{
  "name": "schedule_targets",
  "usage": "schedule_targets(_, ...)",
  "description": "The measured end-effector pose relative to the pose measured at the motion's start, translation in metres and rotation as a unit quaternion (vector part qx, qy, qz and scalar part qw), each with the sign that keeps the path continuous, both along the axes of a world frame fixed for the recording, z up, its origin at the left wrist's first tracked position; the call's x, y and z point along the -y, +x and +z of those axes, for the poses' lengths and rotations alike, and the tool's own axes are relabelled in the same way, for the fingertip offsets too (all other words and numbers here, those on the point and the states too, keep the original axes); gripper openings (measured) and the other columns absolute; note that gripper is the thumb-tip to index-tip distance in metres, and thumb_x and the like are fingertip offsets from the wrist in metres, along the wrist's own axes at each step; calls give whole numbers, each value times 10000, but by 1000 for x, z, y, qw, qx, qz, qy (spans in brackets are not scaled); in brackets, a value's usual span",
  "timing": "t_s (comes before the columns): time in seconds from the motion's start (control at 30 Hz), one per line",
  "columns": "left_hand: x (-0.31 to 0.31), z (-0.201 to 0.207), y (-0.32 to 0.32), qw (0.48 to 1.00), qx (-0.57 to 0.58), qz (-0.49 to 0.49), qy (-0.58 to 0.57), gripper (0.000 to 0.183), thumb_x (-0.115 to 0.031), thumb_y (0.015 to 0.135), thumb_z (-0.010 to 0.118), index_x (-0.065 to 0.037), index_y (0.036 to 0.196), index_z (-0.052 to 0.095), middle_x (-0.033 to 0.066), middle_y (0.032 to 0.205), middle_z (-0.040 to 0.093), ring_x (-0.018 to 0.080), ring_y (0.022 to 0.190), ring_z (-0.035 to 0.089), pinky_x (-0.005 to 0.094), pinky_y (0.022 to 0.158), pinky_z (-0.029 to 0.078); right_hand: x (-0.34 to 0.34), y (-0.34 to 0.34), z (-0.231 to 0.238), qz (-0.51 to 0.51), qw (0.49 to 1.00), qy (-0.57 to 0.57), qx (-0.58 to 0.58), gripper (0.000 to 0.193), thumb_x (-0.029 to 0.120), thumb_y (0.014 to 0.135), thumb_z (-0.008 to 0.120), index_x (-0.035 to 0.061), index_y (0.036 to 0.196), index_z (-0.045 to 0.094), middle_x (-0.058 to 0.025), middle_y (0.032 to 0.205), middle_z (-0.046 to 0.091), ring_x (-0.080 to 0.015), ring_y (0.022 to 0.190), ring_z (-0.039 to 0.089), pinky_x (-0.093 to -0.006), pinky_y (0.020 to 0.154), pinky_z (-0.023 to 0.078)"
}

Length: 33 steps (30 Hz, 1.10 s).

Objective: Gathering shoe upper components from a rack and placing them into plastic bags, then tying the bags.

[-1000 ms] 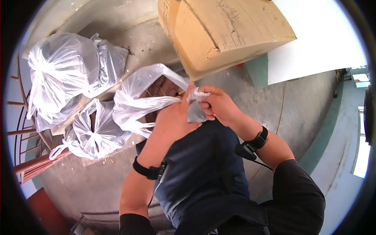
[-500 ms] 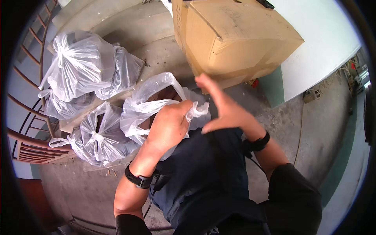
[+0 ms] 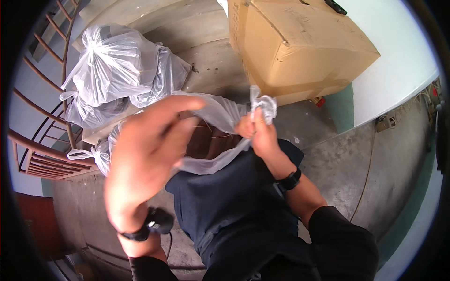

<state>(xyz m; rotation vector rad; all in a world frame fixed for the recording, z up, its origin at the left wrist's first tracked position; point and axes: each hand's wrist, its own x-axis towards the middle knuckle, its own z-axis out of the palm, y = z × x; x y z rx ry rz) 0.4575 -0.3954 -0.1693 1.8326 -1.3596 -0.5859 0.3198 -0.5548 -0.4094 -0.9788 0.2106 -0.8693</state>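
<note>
Against my dark clothing at the front stands a translucent white plastic bag (image 3: 215, 165), its mouth spread wide. Inside it are brown pieces (image 3: 206, 140) with thin straw-coloured strands; their kind is unclear. My right hand (image 3: 260, 133) is closed round the bag's bunched, twisted handle at the right of the mouth, the end sticking up above the fist. Over the left side of the mouth is my left hand (image 3: 150, 145), blurred, its fingers curved and apart with nothing visible in them. It hides the bag's left rim.
Tied plastic bags (image 3: 117, 65) are piled on the steps at the left, with another knotted bag (image 3: 101, 154) partly behind my left hand. A brown metal railing (image 3: 42, 110) runs along the left. A large cardboard box (image 3: 318, 51) stands at the back right beside a white wall (image 3: 398, 61).
My left hand has let go of the bag's twisted handle and moved left. My right hand, open before, has closed on that handle. The bag's mouth is now wider, showing more inside.
</note>
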Motion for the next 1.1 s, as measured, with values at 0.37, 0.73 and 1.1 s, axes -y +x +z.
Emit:
schedule_targets(0.37, 32, 0, 27, 906, 358, -219, -51, 258, -71, 849, 622, -78, 1096, 695, 121, 781, 673, 329, 721, 626, 429, 865, 491, 14, 10, 15, 100, 994, 19, -40, 544, 484, 1068, 379, 79, 715, 469, 26, 643, 348, -80, 548, 304, -251, 519, 250)
schedule_targets(0.73, 123, -113, 4, 953, 207, -193, -109, 475, -355, 954, 585, -74, 1336, 554, 195, 780, 677, 405, 776, 666, 475, 689, 522, 0, 13, 12, 160, 987, 5, 4, 415, 469, 1045, 452, 144, 789, 463, 67, 611, 348, -74, 510, 335, -244, 472, 235)
schedule_targets(1.1, 57, -144, 26, 965, 209, -102, -118, 675, -298, 747, 805, -66, 1332, 562, 171, 1070, 659, 382, 1012, 633, 475, 848, 510, 1, -8, 20, 153, 987, 37, 8, 380, 398, 1062, 436, 100, 828, 459, 62, 624, 305, -75, 538, 274, -264, 516, 218)
